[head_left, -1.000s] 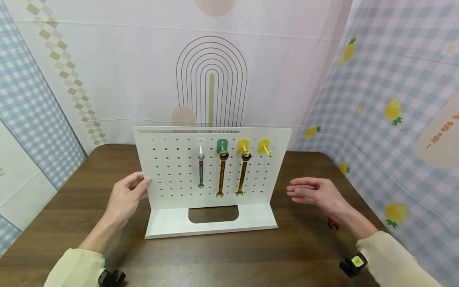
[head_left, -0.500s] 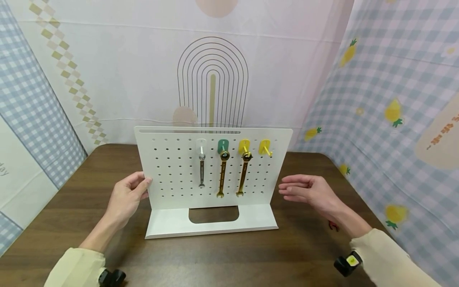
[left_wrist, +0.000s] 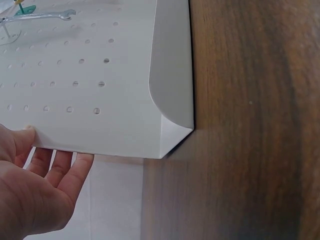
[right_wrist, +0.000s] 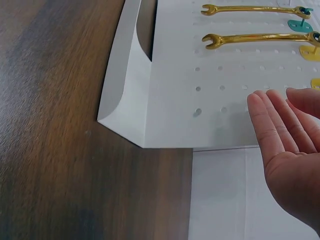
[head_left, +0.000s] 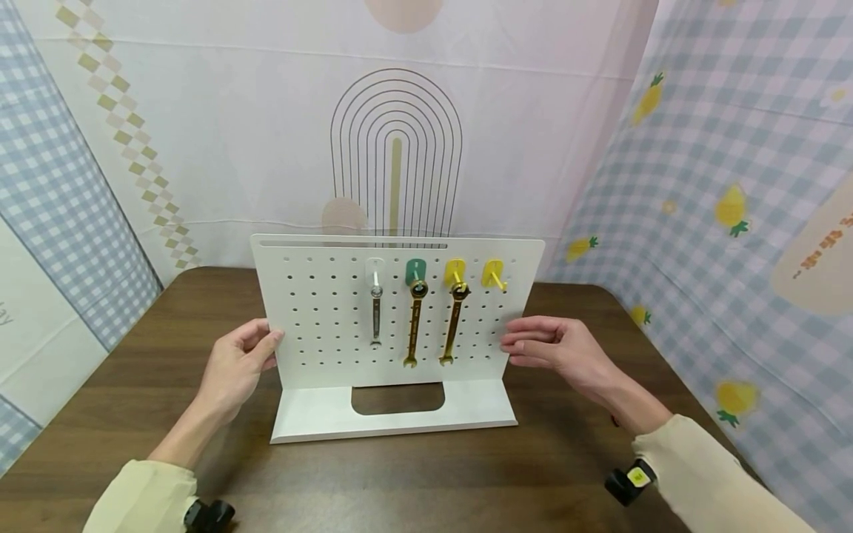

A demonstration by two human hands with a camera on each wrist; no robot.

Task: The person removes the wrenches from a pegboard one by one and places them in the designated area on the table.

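A white pegboard (head_left: 346, 318) stands upright on its flat base. My left hand (head_left: 236, 370) grips its left edge; in the left wrist view the thumb lies on the front and the fingers (left_wrist: 75, 175) reach behind. Near the right edge is my right hand (head_left: 560, 352), its fingers extended in front of the board and holding nothing; whether they touch it I cannot tell. A small silver wrench (head_left: 376, 318) hangs from a white hook (head_left: 375, 266). Two golden wrenches (head_left: 414, 326) hang from a green hook (head_left: 416, 270) and a yellow hook (head_left: 455, 271). The rightmost yellow hook (head_left: 494, 274) bears nothing.
The board rests on a dark wooden table (head_left: 413, 474). Patterned cloth (head_left: 533, 148) hangs behind and at both sides. A small dark bit of something (head_left: 614, 420) peeks out beneath the right wrist, mostly hidden.
My right hand has moved left, from beside the board to in front of its right edge. The red open-ended wrench tip under that wrist is now nearly covered. The left hand keeps its grip.
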